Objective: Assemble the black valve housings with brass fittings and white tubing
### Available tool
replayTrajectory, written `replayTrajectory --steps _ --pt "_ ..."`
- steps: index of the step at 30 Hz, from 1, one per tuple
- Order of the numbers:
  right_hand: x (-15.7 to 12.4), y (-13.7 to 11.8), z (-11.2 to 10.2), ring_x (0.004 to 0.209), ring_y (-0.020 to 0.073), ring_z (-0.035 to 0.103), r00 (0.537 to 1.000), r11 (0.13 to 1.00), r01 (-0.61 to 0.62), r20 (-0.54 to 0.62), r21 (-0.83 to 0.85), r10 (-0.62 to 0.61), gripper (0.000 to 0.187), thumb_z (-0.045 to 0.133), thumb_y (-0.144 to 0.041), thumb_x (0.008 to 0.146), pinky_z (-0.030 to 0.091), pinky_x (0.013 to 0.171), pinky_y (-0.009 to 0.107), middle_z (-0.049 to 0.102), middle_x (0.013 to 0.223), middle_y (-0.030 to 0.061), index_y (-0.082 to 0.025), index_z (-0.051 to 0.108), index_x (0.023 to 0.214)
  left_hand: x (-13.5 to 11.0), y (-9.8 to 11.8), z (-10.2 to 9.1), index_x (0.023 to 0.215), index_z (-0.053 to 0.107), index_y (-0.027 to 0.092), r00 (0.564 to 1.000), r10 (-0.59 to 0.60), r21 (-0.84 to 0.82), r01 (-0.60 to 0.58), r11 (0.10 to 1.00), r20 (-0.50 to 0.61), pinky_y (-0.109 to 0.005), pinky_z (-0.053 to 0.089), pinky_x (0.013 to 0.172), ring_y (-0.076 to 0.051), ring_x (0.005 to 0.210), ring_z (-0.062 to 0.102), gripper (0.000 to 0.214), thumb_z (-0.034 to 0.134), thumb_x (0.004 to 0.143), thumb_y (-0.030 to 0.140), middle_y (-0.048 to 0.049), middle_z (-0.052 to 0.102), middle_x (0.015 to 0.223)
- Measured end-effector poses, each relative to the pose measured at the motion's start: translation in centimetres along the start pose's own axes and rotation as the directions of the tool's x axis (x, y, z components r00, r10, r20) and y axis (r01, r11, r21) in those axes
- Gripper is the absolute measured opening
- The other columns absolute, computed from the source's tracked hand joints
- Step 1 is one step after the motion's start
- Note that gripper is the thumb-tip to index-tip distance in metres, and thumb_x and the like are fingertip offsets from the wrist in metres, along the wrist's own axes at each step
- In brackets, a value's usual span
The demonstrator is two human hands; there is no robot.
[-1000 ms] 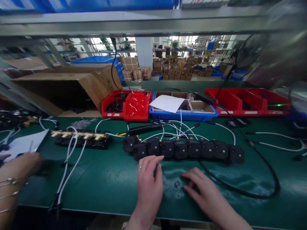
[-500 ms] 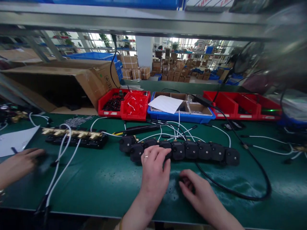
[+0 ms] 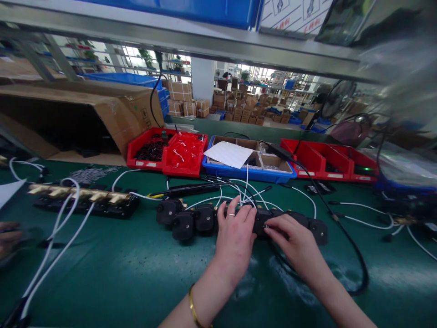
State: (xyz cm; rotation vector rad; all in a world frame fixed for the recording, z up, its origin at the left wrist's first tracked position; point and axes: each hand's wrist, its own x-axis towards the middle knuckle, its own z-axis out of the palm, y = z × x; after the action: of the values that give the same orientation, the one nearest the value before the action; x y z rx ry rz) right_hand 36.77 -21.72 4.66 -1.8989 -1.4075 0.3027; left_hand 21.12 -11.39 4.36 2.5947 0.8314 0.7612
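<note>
A long row of black valve units with white wires lies across the green mat. My left hand, a ring on one finger and a gold bangle on the wrist, lies over the middle of the row with its fingers curled on the units. Just to its right, my right hand has its fingertips pinched together against one of the units. Whether those fingertips hold a small part is hidden. The units under both hands are covered.
A second black strip with brass fittings and white cables lies at left. Red bins, a blue bin with paper on it, and more red bins line the back. A cardboard box stands at back left. Another person's hand shows at the left edge. A thick black cable loops at right.
Both my hands moved up from the bare mat onto the row of black units; the right hand's fingers closed at the mat before moving. The other person's hand drew back leftwards.
</note>
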Motion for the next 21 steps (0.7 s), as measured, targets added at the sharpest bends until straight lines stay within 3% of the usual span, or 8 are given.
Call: replayTrajectory --steps 7,21 --pt "1.5 -0.4 0.7 0.082 0.0189 0.064 0.997 0.999 0.042 0.069 -0.023 -0.041 0.008 0.061 -0.023 0.093 0.052 0.075 0.032 0.066 0.091 0.0009 -0.025 0.068 0.096 0.7 0.1 0.3 0.131 0.059 0.025 1.0 0.0 -0.019 0.0 1.0 0.023 -0.067 0.024 0.12 -0.035 0.144 0.041 0.063 0.086 0.076 0.01 -0.0032 0.067 0.135" --pt "1.9 -0.3 2.9 0.079 0.0192 0.053 0.997 0.996 0.026 -0.069 -0.09 -0.033 0.02 0.059 -0.02 0.095 0.039 0.072 0.032 0.053 0.085 0.0007 -0.021 0.054 0.076 1.2 0.0 0.7 0.12 0.063 0.024 1.0 0.003 -0.07 -0.001 0.998 0.024 -0.064 0.025 0.12 -0.033 0.142 0.044 0.049 0.079 0.078 0.006 -0.0034 0.071 0.126"
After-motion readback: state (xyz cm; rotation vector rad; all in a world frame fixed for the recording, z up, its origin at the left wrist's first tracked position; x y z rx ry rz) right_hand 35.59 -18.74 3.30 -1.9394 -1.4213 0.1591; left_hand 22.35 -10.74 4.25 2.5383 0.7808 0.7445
